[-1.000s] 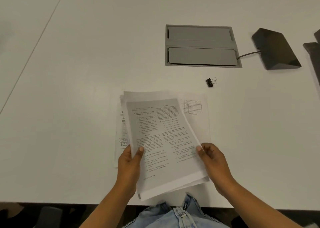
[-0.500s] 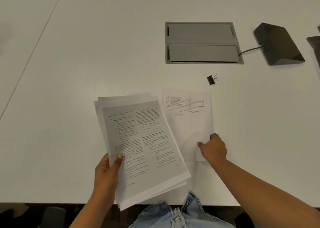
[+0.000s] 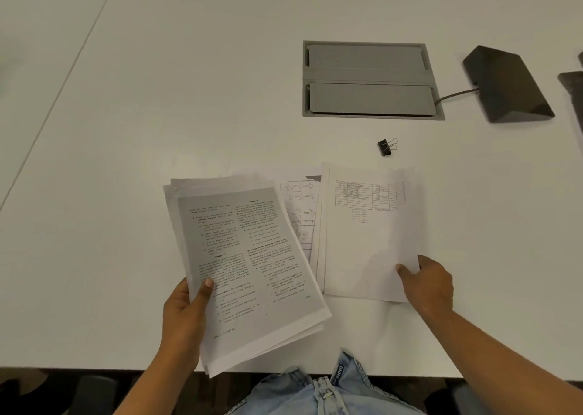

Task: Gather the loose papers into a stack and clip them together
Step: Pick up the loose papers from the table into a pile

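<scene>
Gathering is under way: the stack [image 3: 249, 266] is gripped at its left edge by the left hand [image 3: 186, 310], thumb on top. The loose sheets [image 3: 369, 235] beside it on the table [image 3: 157, 99] are pinched at a corner by the right hand [image 3: 429, 285]. Next those should join the stack, while the binder clip [image 3: 385, 147] lies beyond, untouched.

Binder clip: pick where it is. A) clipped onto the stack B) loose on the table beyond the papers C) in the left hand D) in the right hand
B: the binder clip lies alone on the table past the papers; the left hand holds the stack, the right hand grips the gridded sheet.
</scene>
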The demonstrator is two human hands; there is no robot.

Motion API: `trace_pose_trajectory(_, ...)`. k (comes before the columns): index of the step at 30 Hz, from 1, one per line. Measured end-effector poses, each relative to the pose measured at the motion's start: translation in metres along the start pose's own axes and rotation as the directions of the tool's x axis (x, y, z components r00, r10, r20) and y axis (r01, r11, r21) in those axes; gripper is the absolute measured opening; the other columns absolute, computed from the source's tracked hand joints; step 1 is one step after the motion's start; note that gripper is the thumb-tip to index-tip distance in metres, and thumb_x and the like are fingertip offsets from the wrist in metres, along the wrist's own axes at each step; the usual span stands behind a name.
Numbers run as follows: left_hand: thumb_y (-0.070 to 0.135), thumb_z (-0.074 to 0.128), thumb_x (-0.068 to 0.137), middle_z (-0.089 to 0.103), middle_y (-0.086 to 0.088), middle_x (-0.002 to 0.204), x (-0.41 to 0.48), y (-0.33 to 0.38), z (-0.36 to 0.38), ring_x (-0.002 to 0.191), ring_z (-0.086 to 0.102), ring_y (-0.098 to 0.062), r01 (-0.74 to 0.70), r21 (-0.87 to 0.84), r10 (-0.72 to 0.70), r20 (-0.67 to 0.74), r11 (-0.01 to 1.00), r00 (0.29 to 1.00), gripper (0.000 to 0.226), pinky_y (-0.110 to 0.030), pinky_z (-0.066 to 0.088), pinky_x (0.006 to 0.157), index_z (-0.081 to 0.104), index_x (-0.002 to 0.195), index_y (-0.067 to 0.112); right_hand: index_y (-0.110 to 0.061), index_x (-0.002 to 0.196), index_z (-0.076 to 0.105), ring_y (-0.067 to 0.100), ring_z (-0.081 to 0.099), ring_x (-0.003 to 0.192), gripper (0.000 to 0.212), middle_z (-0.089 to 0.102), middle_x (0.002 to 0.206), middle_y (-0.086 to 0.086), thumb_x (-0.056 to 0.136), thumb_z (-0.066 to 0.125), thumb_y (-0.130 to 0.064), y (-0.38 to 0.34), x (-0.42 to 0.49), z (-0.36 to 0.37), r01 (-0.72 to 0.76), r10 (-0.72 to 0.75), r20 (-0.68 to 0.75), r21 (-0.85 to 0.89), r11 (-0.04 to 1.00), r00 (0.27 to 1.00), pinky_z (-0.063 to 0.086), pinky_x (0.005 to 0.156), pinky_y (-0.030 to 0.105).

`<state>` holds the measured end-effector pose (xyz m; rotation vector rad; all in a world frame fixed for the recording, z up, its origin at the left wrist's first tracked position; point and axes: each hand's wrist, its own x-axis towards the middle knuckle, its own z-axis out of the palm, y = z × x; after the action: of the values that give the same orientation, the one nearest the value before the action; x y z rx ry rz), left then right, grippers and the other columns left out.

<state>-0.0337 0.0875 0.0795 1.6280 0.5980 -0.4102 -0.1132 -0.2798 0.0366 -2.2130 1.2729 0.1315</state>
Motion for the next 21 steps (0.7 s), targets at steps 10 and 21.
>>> trace_pose_trajectory(10,0.026,0.058,0.098,0.073,0.003,0.103,-0.003,0.003,0.017,0.088,0.07,-0.028,-0.011,0.033,0.01,0.027,0.999,1.0,0.01,-0.035,0.055,0.063,0.065,0.101,0.032,-0.006,0.106,0.07,0.036,0.067,0.088,0.026,0.073,0.102,0.016,0.087,0.067,-0.024,0.008,-0.003,-0.005,-0.039,0.045,-0.07,0.094,0.995,0.996,0.048,0.072,0.03)
trace_pose_trajectory(21,0.025,0.057,0.098,0.073,0.002,0.104,0.0,0.002,0.024,0.088,0.071,-0.028,-0.02,0.011,0.02,0.044,1.0,0.999,0.012,-0.036,0.055,0.064,0.065,0.103,0.032,-0.009,0.114,0.065,0.017,0.064,0.087,0.031,0.069,0.101,0.002,0.084,0.073,-0.013,0.018,-0.009,-0.051,-0.133,0.107,0.08,0.676,0.725,0.991,0.05,0.093,0.037)
